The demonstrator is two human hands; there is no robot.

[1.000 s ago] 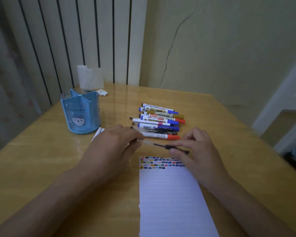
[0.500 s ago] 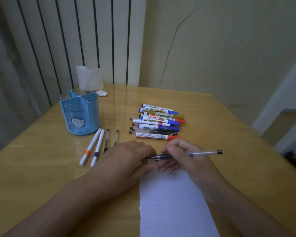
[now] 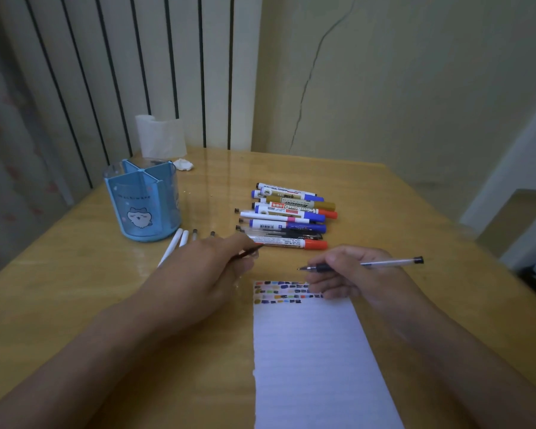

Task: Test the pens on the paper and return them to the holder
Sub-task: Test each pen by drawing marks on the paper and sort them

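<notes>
We see a wooden table (image 3: 75,274) | white tissue roll (image 3: 160,136) at its far left corner | crumpled tissue (image 3: 183,164) just beside it | cracked wall (image 3: 384,88) beyond | striped panel (image 3: 136,57) far left

A clear-barrelled pen (image 3: 365,264), uncapped, lies nearly level above the top edge of the lined paper (image 3: 316,360), tip pointing left; its dark cap (image 3: 250,251) is apart, to the left. Colour swatches fill the paper's top edge. Capped markers (image 3: 288,216) lie stacked mid-table; the blue divided holder (image 3: 143,202) stands upright near the far left corner, thin pens (image 3: 175,244) beside it.
</notes>
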